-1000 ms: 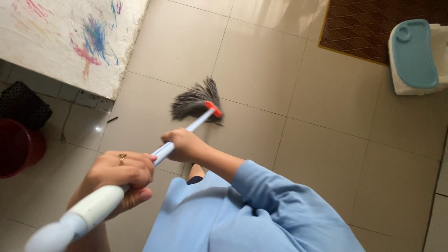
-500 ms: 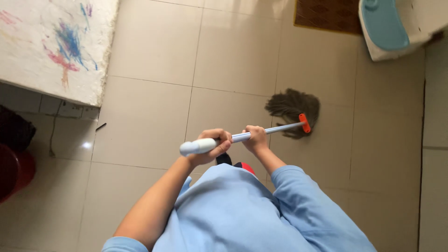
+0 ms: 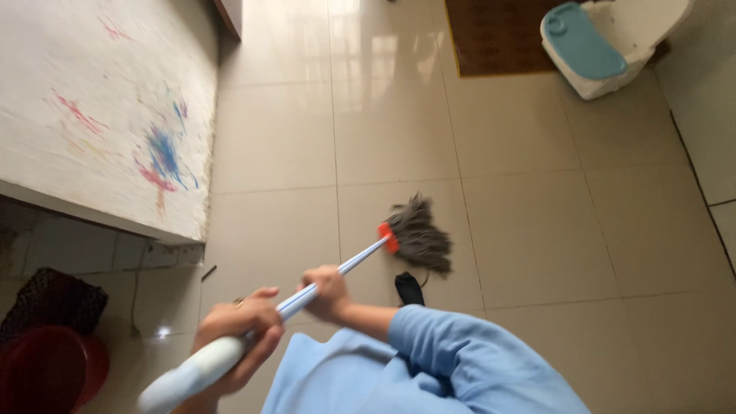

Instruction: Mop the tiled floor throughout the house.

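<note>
Mop [image 3: 330, 277] with a long pale blue and white handle runs slantwise across the view, from lower left up to its grey string head [image 3: 420, 234], which lies flat on the beige tiled floor [image 3: 521, 169] just ahead of you. An orange collar joins the head to the handle. Your left hand [image 3: 241, 322] is wrapped closed around the thick white grip near the handle's top end; your right hand [image 3: 328, 291] is closed around the thinner blue shaft further down, with a light blue sleeve reaching out to it. A dark shoe tip [image 3: 409, 285] shows just beside the mop head. The tiles look glossy and reflect light near the top of the view, but you cannot tell from this which parts are wet or already wiped. To your left is a white surface with coloured scribbles [image 3: 107, 115]. A red basin [image 3: 46, 368] sits at lower left, a brown mat [image 3: 494, 34] and a small white and blue seat [image 3: 606, 46] lie at the far right.
</note>
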